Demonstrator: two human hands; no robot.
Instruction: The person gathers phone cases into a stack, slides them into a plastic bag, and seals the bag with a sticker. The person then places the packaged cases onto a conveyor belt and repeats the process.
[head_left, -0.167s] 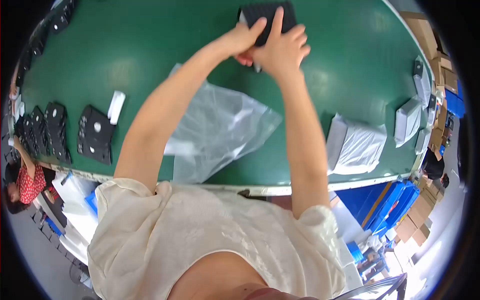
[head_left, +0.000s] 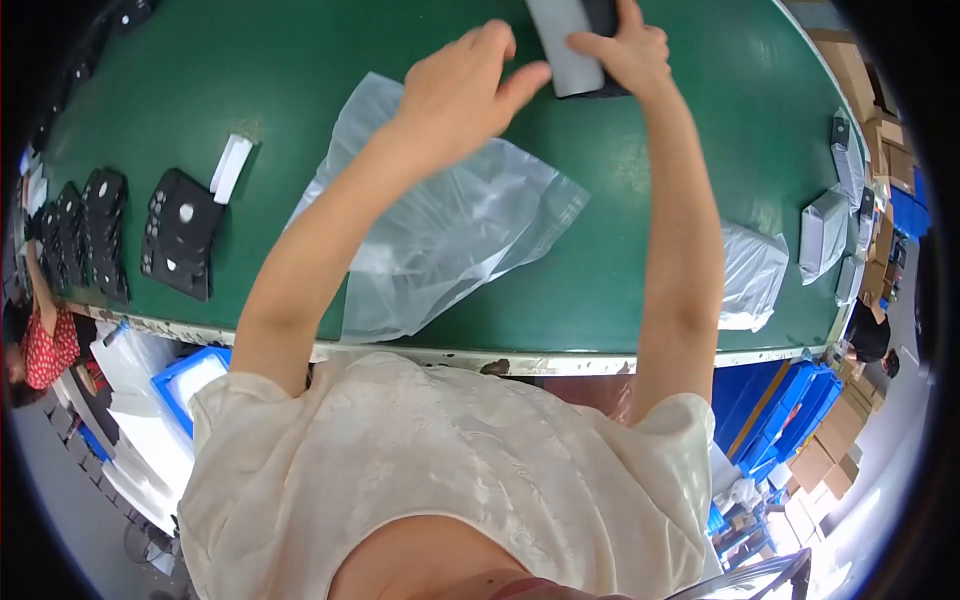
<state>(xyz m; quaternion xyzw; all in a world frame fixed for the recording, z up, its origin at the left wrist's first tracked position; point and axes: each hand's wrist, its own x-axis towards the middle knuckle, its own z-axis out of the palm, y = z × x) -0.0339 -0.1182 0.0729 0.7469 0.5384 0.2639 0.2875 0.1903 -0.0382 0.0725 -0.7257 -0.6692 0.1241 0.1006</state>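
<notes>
left hand (head_left: 455,85): outstretched, open, thumb touching grey box (head_left: 565,45)
right hand (head_left: 630,45): gripping box
box: top cut off

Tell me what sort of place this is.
Most likely a factory packing line. A long green work table carries stacks of identical black moulded trays and clear plastic bags, wrapped white packages wait at the far end, and cardboard boxes stand beside blue crates.

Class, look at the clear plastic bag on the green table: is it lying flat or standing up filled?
Lying flat. The bag is spread, crumpled, on the table, whose green shows through it.
</notes>
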